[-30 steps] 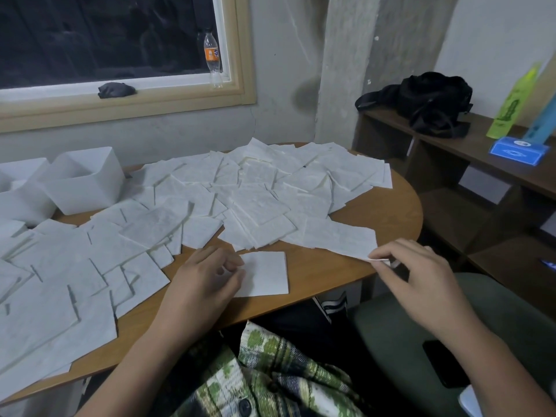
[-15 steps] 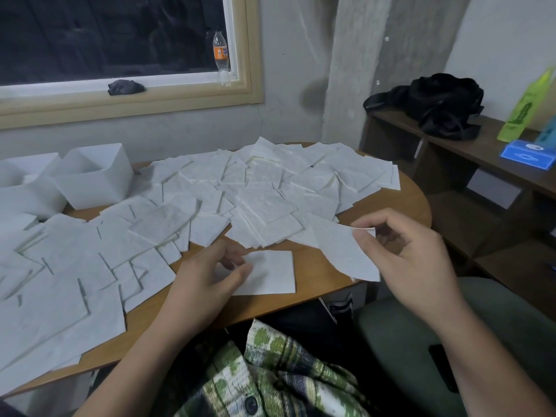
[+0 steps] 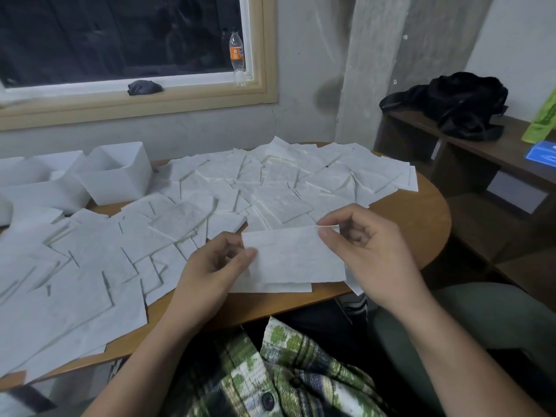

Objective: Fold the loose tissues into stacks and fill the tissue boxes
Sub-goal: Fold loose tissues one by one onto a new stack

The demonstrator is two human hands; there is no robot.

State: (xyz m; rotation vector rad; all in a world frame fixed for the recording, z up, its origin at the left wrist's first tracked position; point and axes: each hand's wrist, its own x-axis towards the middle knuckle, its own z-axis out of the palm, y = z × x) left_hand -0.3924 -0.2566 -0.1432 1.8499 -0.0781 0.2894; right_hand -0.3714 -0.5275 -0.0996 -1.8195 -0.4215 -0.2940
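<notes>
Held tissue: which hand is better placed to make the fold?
Probably the right. The right hand pinches the held tissue at its upper right corner, free to swing across; the left hand pinches the left edge, better as anchor.

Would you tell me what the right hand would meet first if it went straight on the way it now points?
Pointing forward and left, the right hand, pinching the held tissue, would probably reach the pile of loose tissues first; its height above the table is unclear.

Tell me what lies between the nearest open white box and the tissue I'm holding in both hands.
The head view shows overlapping loose tissues on the wooden table filling that stretch from the white box to the held tissue.
</notes>
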